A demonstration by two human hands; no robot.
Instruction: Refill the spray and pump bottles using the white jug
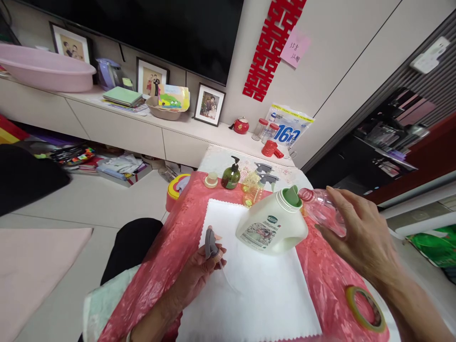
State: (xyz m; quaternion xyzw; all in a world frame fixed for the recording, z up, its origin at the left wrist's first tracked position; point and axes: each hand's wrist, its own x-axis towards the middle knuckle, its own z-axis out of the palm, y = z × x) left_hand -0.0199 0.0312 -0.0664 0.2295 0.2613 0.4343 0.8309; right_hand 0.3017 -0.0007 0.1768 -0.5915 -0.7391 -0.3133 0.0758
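Note:
My left hand (199, 273) is closed on a grey spray nozzle (211, 243), its thin clear tube hanging over the white cloth (263, 294). On the right, my right hand (359, 228) grips a clear pinkish bottle (324, 209). The bottle lies tilted on its side in the air, its open neck by the green spout of a large cream detergent jug (272, 223). That jug stands uncapped on the cloth; whether the bottle's neck touches it I cannot tell.
Behind the jug are yellowish spray bottles (253, 192), a green pump bottle (231, 175) and a cap (211, 179). A tape roll (365, 308) lies near my right forearm on the red plastic cover (167, 256). A long cabinet (124, 126) runs along the wall.

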